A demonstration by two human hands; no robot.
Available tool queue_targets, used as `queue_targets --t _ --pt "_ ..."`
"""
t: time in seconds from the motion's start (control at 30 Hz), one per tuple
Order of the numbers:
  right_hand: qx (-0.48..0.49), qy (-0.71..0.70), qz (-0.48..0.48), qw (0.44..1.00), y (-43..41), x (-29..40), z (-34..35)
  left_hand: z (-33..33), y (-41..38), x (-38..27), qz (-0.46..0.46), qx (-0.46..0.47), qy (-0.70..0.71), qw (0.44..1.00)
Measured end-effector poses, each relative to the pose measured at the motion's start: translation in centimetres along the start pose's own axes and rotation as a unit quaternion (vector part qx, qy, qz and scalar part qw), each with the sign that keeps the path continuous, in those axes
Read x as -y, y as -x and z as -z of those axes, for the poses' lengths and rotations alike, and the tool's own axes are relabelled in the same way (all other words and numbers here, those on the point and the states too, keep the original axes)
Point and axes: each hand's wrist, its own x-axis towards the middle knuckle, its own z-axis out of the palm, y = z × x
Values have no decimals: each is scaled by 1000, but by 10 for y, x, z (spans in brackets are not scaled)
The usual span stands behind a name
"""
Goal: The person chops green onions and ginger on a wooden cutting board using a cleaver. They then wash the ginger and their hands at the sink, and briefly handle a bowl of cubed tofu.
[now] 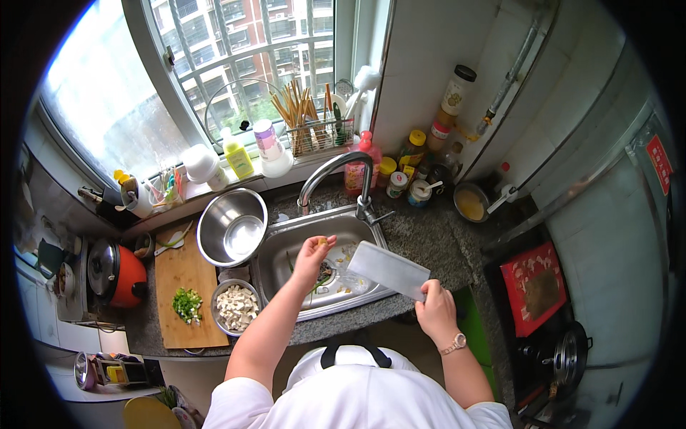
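My right hand [438,308] grips the handle of a cleaver [390,270], its broad blade pointing left over the right part of the steel sink [278,241]. Above the sink's middle, my left hand [311,256] pinches a small yellowish piece [322,242], too small to name. Scraps and a crumpled clear plastic bag [351,281] lie in the sink, with green stalks near the drain. To the left, a steel bowl [235,307] holds white cubes that look like tofu. Chopped green onion [187,306] is heaped on the wooden cutting board [171,268].
A large empty steel basin [232,228] stands left of the curved faucet [343,158]. Jars and a pink pump bottle [360,171] line the back wall. An orange rice cooker [126,276] is at the left; a pan [569,356] sits on the stove at the right.
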Motion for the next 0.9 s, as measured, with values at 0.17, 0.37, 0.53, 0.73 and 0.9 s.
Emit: queue_targets --t 0.17,0.37,0.53,0.73,0.9 --pt "35 -147 -57 987 1 -6 -12 65 19 36 194 34 -636 747" --pt "79 -232 -65 967 10 -6 -46 36 80 24 -71 -102 -493 861" --pt "159 -297 -29 941 11 19 -73 69 164 -18 -13 -214 -269 939" --pt "298 -284 50 910 8 122 -94 217 277 -50 -36 -381 -331 862" --pt "372 -289 159 868 27 254 -167 360 359 -83 2 -442 -427 789"
